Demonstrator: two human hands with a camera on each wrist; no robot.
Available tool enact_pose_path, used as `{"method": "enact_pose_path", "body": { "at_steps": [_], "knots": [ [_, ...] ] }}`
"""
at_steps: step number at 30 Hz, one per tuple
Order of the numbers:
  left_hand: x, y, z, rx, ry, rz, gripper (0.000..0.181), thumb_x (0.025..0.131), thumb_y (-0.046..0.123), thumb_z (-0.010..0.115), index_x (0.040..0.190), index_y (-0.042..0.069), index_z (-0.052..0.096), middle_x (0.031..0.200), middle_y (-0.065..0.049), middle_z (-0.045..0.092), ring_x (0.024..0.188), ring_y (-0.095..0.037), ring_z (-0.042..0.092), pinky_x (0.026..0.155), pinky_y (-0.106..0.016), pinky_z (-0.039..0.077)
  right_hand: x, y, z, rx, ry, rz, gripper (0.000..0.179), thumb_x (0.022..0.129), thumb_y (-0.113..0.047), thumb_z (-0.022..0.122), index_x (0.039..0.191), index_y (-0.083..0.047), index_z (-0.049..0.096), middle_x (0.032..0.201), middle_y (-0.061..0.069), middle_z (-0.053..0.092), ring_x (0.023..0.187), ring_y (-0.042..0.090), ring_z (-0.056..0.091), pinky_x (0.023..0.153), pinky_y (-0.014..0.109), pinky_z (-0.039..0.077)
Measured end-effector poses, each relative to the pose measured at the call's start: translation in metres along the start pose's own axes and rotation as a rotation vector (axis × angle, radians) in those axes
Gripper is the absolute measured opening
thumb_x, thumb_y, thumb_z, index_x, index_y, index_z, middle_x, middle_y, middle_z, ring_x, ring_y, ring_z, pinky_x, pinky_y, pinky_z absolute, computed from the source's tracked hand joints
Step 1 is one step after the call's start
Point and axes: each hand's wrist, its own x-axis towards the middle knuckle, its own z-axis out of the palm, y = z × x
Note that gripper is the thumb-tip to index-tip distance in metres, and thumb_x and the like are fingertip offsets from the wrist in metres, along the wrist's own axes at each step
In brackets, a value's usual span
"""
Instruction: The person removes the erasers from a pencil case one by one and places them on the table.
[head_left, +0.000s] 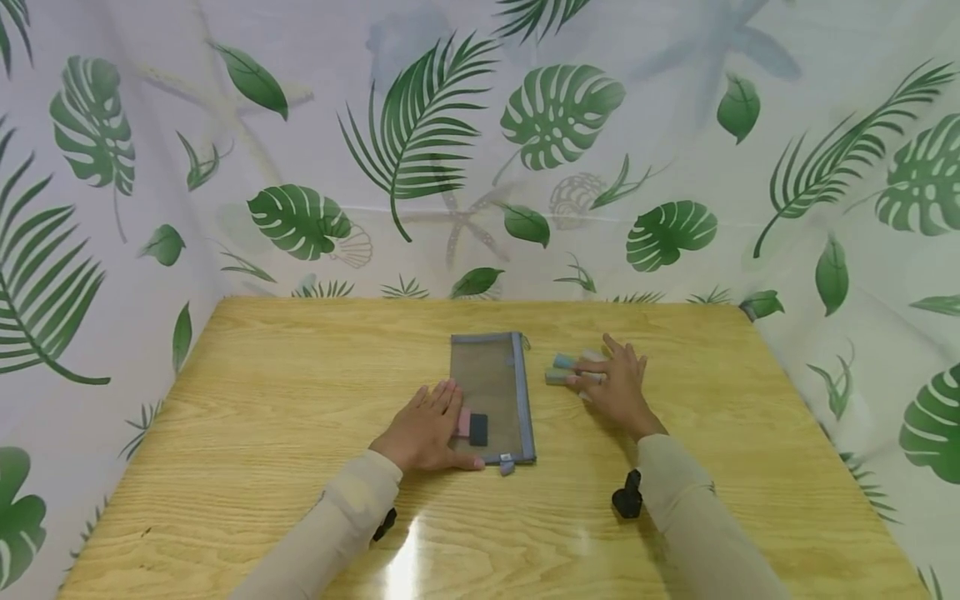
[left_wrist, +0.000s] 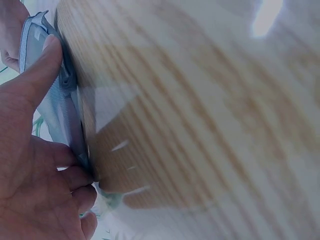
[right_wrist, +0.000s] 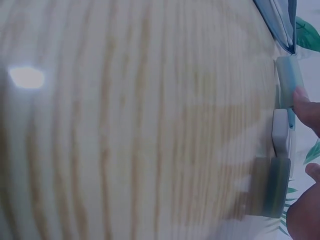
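A grey mesh zip pouch (head_left: 491,367) lies on the table, with a pink block (head_left: 463,423) and a dark blue block (head_left: 477,430) showing at its lower left part. My left hand (head_left: 426,427) rests on the pouch's left side, fingers together and thumb out along the lower edge. To the right of the pouch, my right hand (head_left: 618,387) reaches over several small eraser-like blocks, its fingers spread. One fingertip touches a pale green block (right_wrist: 289,75). Beside that lie a white block (right_wrist: 281,131) and a dark green block (right_wrist: 277,187). A blue block (head_left: 564,361) sits by the fingertips.
The wooden table (head_left: 300,358) runs back to a white wall cloth (head_left: 465,167) printed with green leaves. A zip pull tab (head_left: 507,468) pokes out at the pouch's lower edge. Black wrist cameras, such as the right one (head_left: 627,497), hang below both sleeves.
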Motion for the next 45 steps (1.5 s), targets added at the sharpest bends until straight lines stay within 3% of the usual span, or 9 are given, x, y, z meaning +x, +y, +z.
{"method": "enact_pose_path", "body": {
  "at_steps": [28, 45],
  "knots": [
    [-0.003, 0.000, -0.002, 0.018, -0.005, -0.002, 0.111, 0.090, 0.074, 0.056, 0.160, -0.003, 0.017, 0.167, -0.019, 0.012, 0.155, -0.029, 0.009, 0.126, -0.045, 0.005, -0.002, -0.001, -0.006, -0.016, -0.042, 0.034, 0.026, 0.097, -0.020, 0.071, 0.105, 0.003, 0.079, 0.158, 0.036, 0.023, 0.144, 0.064, 0.000, 0.111, 0.074, -0.016],
    [0.001, -0.001, 0.000, 0.015, 0.001, 0.002, 0.113, 0.089, 0.076, 0.055, 0.161, -0.002, 0.016, 0.167, -0.018, 0.010, 0.155, -0.028, 0.008, 0.126, -0.046, 0.005, 0.000, 0.002, -0.014, 0.030, -0.055, 0.057, 0.035, 0.094, -0.026, 0.075, 0.113, 0.003, 0.076, 0.159, 0.036, 0.019, 0.144, 0.064, -0.006, 0.111, 0.073, -0.016]
  ]
}}
